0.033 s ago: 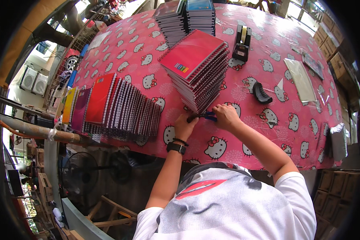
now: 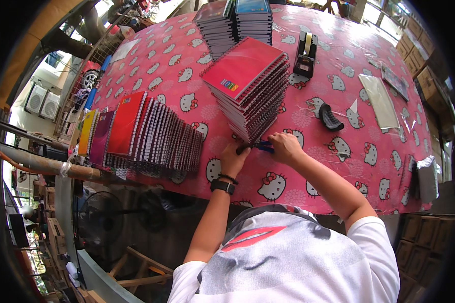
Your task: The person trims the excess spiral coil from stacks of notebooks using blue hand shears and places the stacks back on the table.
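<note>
At the base of the tall stack of red spiral notebooks, my two hands work close together. My right hand is closed around the blue handles of a pair of pliers, whose dark jaws point left. Fingers of my left hand are closed on a small dark item beside the jaws; its kind cannot be made out. A black watch and a dark bracelet sit on my left wrist. The stack's lower end hides part of the space between the hands.
Left of my hands lies a leaning row of spiral notebooks, red, purple and yellow. More notebook stacks stand at the back. To the right are a black tape dispenser, a curved black piece and clear plastic sleeves.
</note>
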Available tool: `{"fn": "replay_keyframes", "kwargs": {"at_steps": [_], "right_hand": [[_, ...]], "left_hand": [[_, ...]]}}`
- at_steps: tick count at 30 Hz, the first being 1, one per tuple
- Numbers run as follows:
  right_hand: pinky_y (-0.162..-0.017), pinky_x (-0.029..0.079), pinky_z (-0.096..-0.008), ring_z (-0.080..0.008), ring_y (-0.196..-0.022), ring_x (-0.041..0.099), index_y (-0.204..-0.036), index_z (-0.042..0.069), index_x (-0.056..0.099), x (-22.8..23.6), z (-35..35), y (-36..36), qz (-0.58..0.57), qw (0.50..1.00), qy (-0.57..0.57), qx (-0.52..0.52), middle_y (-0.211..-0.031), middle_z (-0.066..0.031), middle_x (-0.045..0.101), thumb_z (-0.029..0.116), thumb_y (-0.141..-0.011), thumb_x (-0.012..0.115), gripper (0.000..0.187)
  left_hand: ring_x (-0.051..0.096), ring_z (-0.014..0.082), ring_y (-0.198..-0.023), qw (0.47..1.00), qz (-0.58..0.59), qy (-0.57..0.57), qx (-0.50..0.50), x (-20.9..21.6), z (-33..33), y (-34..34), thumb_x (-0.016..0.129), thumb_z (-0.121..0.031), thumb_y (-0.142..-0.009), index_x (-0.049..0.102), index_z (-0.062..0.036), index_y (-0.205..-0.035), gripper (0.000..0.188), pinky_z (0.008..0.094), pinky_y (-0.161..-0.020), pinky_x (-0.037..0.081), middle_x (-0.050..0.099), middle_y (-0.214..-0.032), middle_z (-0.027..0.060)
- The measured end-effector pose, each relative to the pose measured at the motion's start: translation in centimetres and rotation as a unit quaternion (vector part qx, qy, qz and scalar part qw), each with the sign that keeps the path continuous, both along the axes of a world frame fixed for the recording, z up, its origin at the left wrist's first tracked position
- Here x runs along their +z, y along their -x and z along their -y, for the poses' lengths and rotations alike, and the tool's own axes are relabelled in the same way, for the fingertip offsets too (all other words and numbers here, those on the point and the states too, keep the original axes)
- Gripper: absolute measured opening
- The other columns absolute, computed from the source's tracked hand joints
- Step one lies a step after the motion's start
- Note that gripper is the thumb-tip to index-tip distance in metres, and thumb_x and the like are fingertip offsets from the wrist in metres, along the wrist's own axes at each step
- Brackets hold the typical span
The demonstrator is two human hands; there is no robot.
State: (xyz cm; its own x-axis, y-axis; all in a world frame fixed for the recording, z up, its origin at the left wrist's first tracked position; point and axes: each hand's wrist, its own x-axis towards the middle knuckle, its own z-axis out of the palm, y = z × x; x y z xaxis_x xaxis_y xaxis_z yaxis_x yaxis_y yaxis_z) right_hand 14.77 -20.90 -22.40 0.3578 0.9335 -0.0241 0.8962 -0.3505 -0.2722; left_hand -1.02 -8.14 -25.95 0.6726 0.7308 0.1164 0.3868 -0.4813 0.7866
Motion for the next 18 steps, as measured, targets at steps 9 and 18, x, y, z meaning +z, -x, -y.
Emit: {"fn": "replay_keyframes", "kwargs": {"at_steps": [9,18], "right_hand": [[-0.072,0.048,-0.0416,-0.0278,-0.084,0.064,-0.089,0.007,0.062,-0.2,1.1,-0.3,0.098,0.991,-0.091,0.016,-0.085,-0.0111,0.064,0.028,-0.073,0.064,0.027],[-0.072,0.051,-0.0409,-0.0277,-0.083,0.064,-0.093,0.008,0.063,0.5,-1.0,0.2,0.016,0.995,0.103,0.010,-0.086,-0.0120,0.064,0.028,-0.075,0.063,0.027]], "left_hand": [[0.060,0.0363,-0.082,0.999,0.041,0.008,0.004,-0.8,0.0,0.2,0.072,-0.024,-0.075,0.062,-0.0019,-0.094,0.031,0.0430,-0.072,0.048,0.061,-0.086,0.0175],[0.060,0.0343,-0.081,0.994,0.014,-0.104,0.007,-0.8,0.4,-0.3,0.074,-0.022,-0.073,0.063,-0.0026,-0.091,0.029,0.0419,-0.072,0.047,0.062,-0.086,0.0164]]}}
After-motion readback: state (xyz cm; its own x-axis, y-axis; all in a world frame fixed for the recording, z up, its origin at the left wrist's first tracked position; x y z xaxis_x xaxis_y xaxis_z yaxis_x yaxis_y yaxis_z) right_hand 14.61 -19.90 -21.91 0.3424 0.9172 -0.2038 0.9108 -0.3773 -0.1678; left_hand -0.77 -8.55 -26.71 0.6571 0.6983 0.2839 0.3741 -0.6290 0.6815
